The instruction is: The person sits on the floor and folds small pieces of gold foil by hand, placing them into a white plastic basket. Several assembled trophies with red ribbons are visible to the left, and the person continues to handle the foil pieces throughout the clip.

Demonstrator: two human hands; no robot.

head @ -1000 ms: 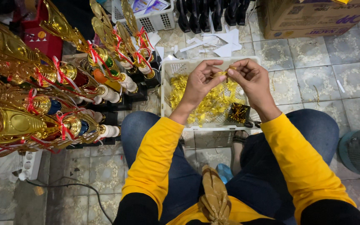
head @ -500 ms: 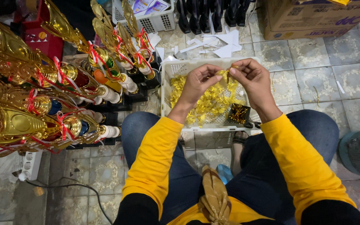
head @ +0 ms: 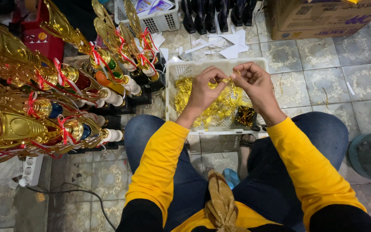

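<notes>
Both hands have stayed over the white basket (head: 173,92) at twelve o'clock, the left hand (head: 205,88) and right hand (head: 254,81) still pinching a small gold strip (head: 228,80) between fingertips. They have drawn slightly closer than a second ago.

Single view from your head, looking steeply down past your lap to the tiled floor (head: 323,81), close over your hands, no second view.
</notes>
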